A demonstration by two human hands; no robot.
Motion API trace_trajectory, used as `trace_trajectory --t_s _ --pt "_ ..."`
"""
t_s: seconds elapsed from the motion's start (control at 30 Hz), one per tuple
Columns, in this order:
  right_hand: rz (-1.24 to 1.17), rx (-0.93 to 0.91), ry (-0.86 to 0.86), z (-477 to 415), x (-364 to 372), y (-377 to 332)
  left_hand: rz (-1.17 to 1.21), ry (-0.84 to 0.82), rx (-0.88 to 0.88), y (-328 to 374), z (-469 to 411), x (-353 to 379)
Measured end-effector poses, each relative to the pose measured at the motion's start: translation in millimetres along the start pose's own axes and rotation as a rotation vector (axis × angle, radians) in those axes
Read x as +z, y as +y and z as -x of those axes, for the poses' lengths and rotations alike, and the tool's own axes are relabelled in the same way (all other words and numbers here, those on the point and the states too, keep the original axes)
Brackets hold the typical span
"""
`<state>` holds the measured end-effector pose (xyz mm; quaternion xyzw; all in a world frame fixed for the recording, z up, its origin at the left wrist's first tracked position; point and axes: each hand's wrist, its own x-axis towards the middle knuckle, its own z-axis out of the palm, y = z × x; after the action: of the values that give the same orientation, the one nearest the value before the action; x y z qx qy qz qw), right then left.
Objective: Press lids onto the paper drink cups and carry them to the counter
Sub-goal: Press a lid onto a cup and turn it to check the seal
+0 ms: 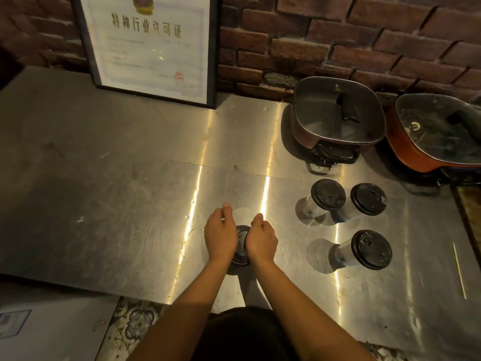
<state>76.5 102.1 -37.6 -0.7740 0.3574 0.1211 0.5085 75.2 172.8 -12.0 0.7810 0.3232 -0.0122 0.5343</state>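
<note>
A cup with a black lid [241, 244] stands on the steel counter [117, 191] right in front of me. My left hand [220, 233] and my right hand [261, 239] sit on either side of that lid, fingers curled over its rim and covering most of it. The cup body beneath is hidden. To the right stand three more lidded cups: one at the back left [327, 196], one at the back right [367, 199], and one nearer me [371, 250].
Two electric pots with glass lids [337, 115] [440, 134] sit at the back right against the brick wall. A framed certificate [151, 45] leans on the wall at the back left. A thin stick [459, 270] lies at the right edge.
</note>
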Motion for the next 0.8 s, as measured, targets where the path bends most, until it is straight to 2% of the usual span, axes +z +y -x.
trace_trajectory --t_s 0.13,0.2,0.27,0.33,0.43,0.5,0.57,0.63,0.8 --pt "-0.195 0.206 -0.097 1.1 -4.1 4.8 0.023 -0.039 0.175 1.1 -3.2 -5.3" --pt "-0.186 0.209 -0.129 2.9 -8.3 6.2 -0.045 -0.018 0.307 -4.2 -6.5 -8.1" --pt "-0.034 0.049 -0.092 4.2 -14.2 10.1 -0.087 0.011 0.370 -6.8 -9.0 -12.3" --pt "0.179 -0.274 -0.058 9.9 -26.1 12.5 -0.025 0.037 0.360 -4.7 -6.7 -18.9" --pt "0.551 -0.879 -0.133 14.0 -41.5 16.2 0.128 0.023 0.222 -4.1 1.6 -28.6" --pt "0.800 -1.139 -0.189 11.3 -40.4 21.8 0.212 -0.048 0.053 -12.2 3.6 -31.5" --pt "0.958 -1.217 -0.215 11.8 -33.0 25.1 0.242 -0.123 -0.120 -21.7 5.5 -32.1" --pt "0.992 -1.238 -0.198 10.9 -26.7 26.6 0.248 -0.155 -0.216 -29.7 9.5 -31.5" --pt "0.953 -1.257 -0.127 7.2 -23.3 32.7 0.332 -0.122 -0.243 -34.4 17.2 -30.3"
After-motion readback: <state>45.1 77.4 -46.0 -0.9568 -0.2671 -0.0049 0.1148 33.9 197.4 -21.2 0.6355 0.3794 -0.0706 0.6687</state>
